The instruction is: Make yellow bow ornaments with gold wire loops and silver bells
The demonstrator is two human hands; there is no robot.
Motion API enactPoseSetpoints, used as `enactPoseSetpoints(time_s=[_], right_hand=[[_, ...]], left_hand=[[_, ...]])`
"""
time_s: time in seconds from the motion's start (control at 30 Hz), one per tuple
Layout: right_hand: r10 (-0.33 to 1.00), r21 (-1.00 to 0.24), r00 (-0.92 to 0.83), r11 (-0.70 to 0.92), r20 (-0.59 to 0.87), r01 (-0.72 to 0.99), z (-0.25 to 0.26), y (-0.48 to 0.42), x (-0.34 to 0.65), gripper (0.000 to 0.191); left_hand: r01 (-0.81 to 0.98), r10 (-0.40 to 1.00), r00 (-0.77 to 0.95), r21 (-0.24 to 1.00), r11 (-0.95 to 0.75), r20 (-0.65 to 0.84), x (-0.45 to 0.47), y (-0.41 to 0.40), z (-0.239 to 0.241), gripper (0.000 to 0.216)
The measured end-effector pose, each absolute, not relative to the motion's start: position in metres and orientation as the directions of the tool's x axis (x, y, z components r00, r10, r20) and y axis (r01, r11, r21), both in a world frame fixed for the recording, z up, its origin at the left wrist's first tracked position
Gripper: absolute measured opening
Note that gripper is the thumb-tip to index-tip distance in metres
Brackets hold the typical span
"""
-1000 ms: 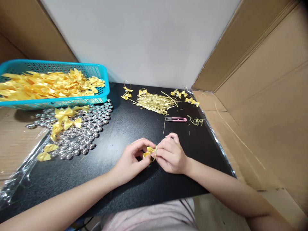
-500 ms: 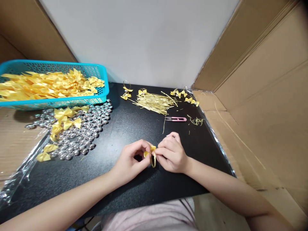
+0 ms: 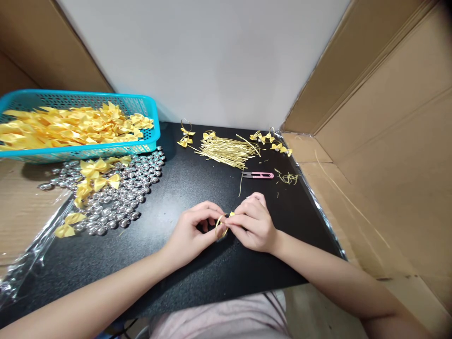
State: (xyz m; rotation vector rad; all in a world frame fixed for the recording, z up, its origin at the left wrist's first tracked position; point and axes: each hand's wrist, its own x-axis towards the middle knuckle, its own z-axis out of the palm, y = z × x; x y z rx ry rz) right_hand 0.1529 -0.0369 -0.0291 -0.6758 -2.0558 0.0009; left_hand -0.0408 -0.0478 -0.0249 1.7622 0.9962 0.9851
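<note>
Over the front middle of the black table, my left hand (image 3: 194, 230) and my right hand (image 3: 254, 223) meet with fingertips almost touching. My left thumb and fingers pinch a small gold cord loop (image 3: 216, 223), which stands up around the fingertips. A bit of yellow ribbon bow (image 3: 232, 213) peeks out at my right fingertips, which are closed on it; most of the bow is hidden. Beyond my hands lie pink-handled thread snips (image 3: 261, 175) and a pile of cut gold cords (image 3: 228, 151).
A turquoise basket (image 3: 157, 120) of yellow bows stands at the back left. Silver beads (image 3: 132, 188) spread before it, with loose bows (image 3: 95, 168) on top. Bows with cord loops (image 3: 186, 136) lie along the back edge. Cord scraps (image 3: 289, 177) sit right of the snips.
The gold loop has turned from hanging below the fingers to standing around my left fingertips. The bow has turned too and shows less. Both hands stay in nearly the same place.
</note>
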Motion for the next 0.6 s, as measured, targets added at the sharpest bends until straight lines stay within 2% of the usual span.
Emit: enactPoseSetpoints(time_s=[0.23, 0.6], right_hand=[[0.503, -0.324, -0.363, 0.831, 0.784, 0.452, -0.0277, -0.0361, 0.1528, 0.009], [0.571, -0.433, -0.368, 0.810, 0.734, 0.395, -0.0296, -0.0338, 0.1517, 0.015]], left_hand=[[0.158, 0.918, 0.382, 0.972, -0.176, 0.104, -0.0406, -0.0455, -0.0286, 0.012], [0.191, 0.906, 0.409, 0.960, -0.204, 0.111, -0.0381, -0.0456, -0.0223, 0.016]])
